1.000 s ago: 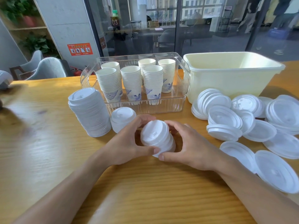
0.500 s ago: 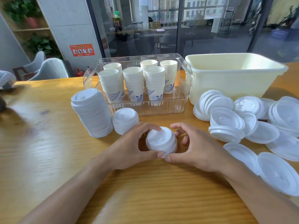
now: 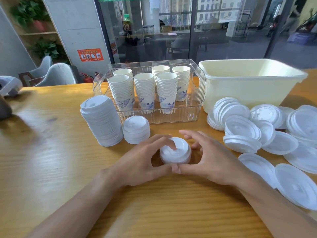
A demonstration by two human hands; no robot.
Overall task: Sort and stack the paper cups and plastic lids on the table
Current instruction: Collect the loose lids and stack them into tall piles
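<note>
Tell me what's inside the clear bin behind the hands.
The clear bin holds six stacks of paper cups, upright and nested, blue print on the lowest ones. The front stacks hide the lower parts of the back ones; any loose items behind them can't be seen.

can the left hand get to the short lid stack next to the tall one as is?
Probably yes. The short lid stack stands just beyond the left hand with bare table between; the hand would first have to leave the small stack it touches.
</note>
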